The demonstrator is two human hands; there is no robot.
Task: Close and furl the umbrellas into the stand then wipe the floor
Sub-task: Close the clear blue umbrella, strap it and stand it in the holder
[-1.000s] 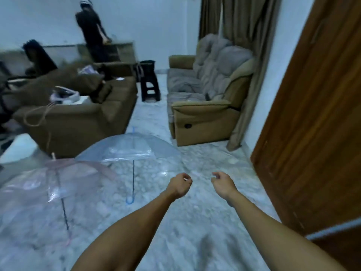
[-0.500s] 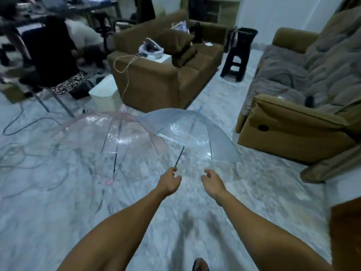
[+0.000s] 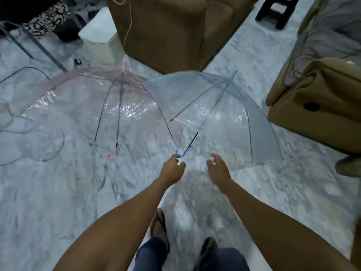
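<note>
Umbrellas, blue-handled (image 3: 214,114) and pink-handled (image 3: 101,106), lie open side by side on the floor (image 3: 58,192), light with flimsy canopies, so we take the stiff blue hook (image 3: 180,154) where our left hand (image 3: 172,169) pinches, right hand (image 3: 217,168) open, empty.
</note>
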